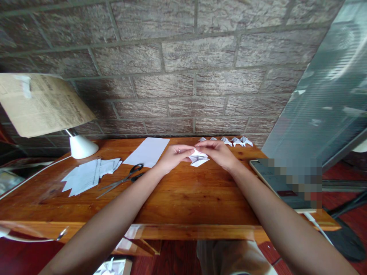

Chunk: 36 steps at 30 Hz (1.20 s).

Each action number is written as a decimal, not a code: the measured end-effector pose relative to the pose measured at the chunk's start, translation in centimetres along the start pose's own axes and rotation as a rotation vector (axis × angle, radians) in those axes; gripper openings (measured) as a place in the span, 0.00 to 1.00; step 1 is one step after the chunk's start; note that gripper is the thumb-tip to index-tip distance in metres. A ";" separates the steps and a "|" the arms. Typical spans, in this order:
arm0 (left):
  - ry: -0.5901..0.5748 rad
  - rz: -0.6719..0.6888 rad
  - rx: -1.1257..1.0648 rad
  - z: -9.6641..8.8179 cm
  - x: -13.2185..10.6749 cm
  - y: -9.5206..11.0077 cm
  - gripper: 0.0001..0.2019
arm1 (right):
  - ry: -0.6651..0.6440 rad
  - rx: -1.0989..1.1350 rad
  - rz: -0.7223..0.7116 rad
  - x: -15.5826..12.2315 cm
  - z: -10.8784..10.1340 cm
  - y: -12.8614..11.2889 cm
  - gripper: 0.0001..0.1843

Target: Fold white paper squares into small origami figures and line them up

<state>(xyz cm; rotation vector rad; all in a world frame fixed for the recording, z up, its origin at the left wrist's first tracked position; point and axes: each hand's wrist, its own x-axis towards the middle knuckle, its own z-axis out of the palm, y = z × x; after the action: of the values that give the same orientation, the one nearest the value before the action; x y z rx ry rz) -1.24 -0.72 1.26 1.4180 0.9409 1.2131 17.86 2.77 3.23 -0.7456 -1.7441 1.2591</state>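
Note:
Both my hands meet over the middle of a wooden table (177,198) and pinch a small folded white paper piece (198,158). My left hand (174,156) grips its left edge with closed fingers; a ring shows on one finger. My right hand (219,152) holds its upper right side, fingers curled over the paper. The paper rests just above the table surface.
A row of several finished folded paper pieces (229,141) lies along the wall. A plain white sheet (147,151), black-handled scissors (126,178) and a pile of paper offcuts (87,173) lie at the left. A white lamp (80,147) stands back left; a tablet (282,183) lies right.

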 end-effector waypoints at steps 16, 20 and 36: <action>-0.107 0.021 0.169 0.2 -0.2 0.4 0.20 | -0.062 0.016 0.043 -0.1 0.2 -0.3 0.17; -0.110 0.014 0.156 0.4 -0.2 0.3 0.20 | -0.063 0.010 0.054 -0.2 0.4 -0.4 0.20; -0.031 0.003 0.030 0.2 0.0 0.5 0.22 | -0.018 0.017 0.021 0.0 0.0 -0.4 0.18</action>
<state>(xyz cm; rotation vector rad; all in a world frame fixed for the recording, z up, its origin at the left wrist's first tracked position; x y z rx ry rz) -1.05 -0.80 1.72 1.4580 0.9400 1.1806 17.87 2.70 3.61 -0.7464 -1.7426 1.2970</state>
